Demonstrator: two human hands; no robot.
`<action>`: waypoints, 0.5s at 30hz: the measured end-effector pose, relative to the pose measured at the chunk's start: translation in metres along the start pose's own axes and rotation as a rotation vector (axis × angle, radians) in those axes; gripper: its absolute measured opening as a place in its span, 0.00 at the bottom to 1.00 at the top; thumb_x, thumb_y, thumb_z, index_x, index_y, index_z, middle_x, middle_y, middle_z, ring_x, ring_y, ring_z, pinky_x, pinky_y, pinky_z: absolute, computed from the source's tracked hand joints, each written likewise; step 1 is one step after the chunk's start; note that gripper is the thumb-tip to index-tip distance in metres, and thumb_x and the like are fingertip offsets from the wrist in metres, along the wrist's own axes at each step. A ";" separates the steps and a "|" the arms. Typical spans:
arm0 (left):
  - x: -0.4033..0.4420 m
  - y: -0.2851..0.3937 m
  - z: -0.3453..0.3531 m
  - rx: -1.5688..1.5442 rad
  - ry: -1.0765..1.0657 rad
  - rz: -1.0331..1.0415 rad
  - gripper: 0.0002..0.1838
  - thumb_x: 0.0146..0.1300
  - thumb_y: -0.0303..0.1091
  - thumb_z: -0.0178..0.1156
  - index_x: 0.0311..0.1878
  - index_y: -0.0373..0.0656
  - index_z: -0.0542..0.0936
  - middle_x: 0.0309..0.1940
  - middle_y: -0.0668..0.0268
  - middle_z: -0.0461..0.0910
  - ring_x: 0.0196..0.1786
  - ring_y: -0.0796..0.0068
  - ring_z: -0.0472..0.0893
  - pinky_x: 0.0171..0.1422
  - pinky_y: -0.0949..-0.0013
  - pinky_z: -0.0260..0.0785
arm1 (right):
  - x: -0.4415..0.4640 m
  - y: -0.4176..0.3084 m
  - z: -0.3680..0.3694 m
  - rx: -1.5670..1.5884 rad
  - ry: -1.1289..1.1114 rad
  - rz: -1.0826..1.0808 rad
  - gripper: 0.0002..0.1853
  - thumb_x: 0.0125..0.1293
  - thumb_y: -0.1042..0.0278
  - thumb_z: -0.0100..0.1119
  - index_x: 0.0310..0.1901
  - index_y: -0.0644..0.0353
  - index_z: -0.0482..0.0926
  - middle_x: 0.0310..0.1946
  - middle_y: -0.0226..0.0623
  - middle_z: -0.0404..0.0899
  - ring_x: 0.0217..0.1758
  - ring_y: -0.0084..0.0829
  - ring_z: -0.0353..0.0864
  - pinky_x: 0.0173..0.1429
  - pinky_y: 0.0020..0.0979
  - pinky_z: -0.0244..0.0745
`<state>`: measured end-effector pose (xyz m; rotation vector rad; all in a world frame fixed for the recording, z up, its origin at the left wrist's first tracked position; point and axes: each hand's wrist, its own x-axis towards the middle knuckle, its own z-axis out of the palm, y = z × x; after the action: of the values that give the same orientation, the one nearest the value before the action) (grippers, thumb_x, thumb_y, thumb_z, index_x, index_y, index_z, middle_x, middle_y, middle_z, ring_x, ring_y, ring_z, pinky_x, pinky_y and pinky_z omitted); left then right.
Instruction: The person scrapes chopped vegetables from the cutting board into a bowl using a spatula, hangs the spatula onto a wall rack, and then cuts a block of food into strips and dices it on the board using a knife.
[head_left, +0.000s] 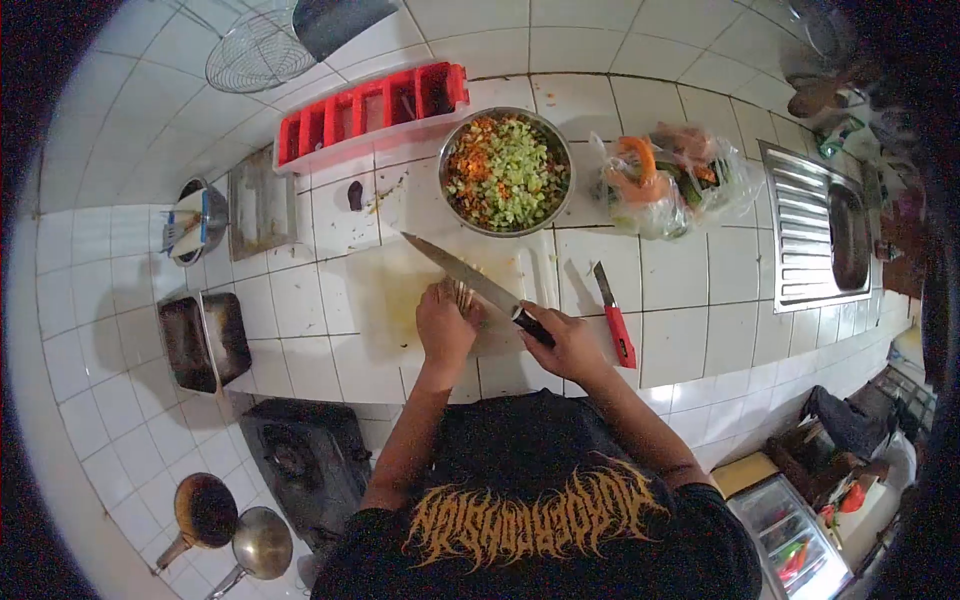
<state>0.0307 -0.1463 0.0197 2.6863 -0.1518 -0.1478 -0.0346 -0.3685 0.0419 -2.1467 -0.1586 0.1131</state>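
My right hand is wrapped round the black handle of a large kitchen knife. Its long blade points up and to the left over a pale, yellow-stained cutting board. Curled on the board, my left hand presses down a small bundle of pale, dark-edged vegetable strips, whose kind I cannot make out. The blade lies right beside this bundle; whether it touches is unclear. A steel bowl of diced orange and green vegetables stands behind the board. To the right of my right hand lies a red-handled knife.
Plastic bags of vegetables lie right of the bowl, before a steel sink. A red sectioned container stands at the back left. Metal tins sit at left, above a black stove and hanging pans.
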 end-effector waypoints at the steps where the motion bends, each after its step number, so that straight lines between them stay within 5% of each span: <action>1: 0.003 0.003 -0.002 0.003 0.000 0.015 0.28 0.50 0.34 0.74 0.54 0.37 0.78 0.46 0.51 0.80 0.51 0.46 0.79 0.54 0.48 0.72 | -0.003 0.001 0.000 0.000 0.015 0.002 0.28 0.66 0.58 0.68 0.66 0.52 0.75 0.41 0.44 0.86 0.37 0.48 0.88 0.39 0.45 0.84; 15: 0.010 -0.070 -0.035 -0.035 0.088 -0.085 0.23 0.53 0.35 0.70 0.52 0.39 0.77 0.45 0.52 0.81 0.49 0.47 0.82 0.53 0.49 0.75 | -0.024 -0.043 0.030 -0.060 0.176 0.228 0.26 0.67 0.58 0.66 0.66 0.51 0.76 0.43 0.49 0.87 0.42 0.52 0.88 0.47 0.46 0.83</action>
<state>0.0510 -0.0704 0.0196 2.6594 -0.0080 -0.0576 -0.0658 -0.3243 0.0622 -2.2163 0.1881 0.0507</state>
